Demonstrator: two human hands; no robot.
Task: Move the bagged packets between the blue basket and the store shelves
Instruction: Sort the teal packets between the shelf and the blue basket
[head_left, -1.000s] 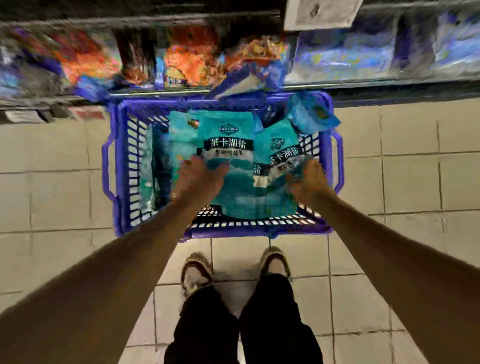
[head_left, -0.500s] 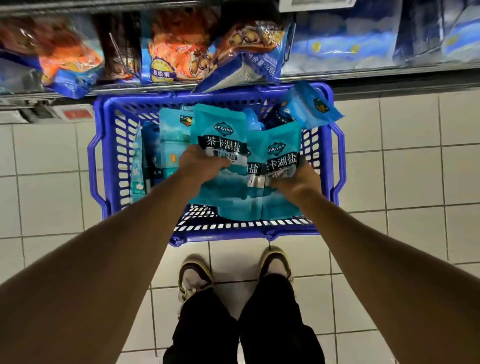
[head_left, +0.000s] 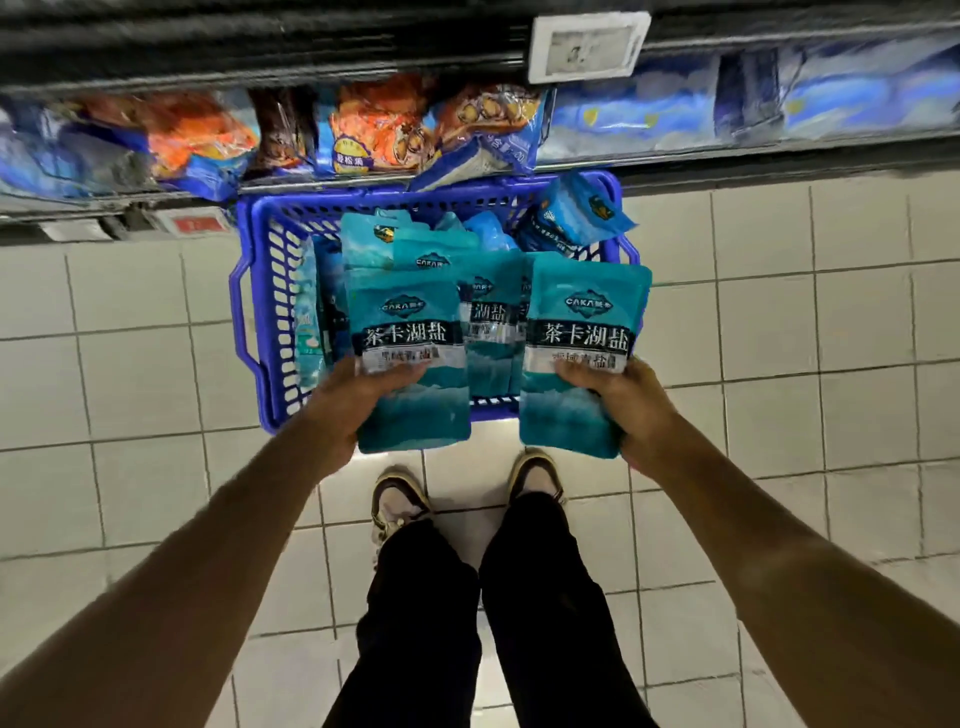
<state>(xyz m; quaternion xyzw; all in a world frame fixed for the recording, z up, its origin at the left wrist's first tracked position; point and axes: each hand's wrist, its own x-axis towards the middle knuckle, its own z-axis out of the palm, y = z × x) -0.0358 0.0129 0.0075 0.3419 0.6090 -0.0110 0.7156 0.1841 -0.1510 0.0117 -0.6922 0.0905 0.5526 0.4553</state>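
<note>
A blue plastic basket (head_left: 262, 332) stands on the tiled floor against the store shelf (head_left: 363, 179). Several teal bagged packets (head_left: 488, 312) stand inside it, and one darker blue packet (head_left: 571, 218) leans over its far right corner. My left hand (head_left: 358, 402) grips a teal packet (head_left: 410, 364) by its lower part, lifted above the basket's near edge. My right hand (head_left: 618, 402) grips a second teal packet (head_left: 579, 358) the same way, a little to the right. Both packets face me upright.
The bottom shelf holds orange and blue snack bags (head_left: 379, 130) on the left and blue bags (head_left: 779, 104) on the right. A white price tag (head_left: 587, 47) hangs on the upper shelf edge. My shoes (head_left: 400, 504) stand just behind the basket on the tiles.
Both hands have closed on a teal packet each and lifted them up out of the basket toward me. The view has tilted so the shelf shows more.
</note>
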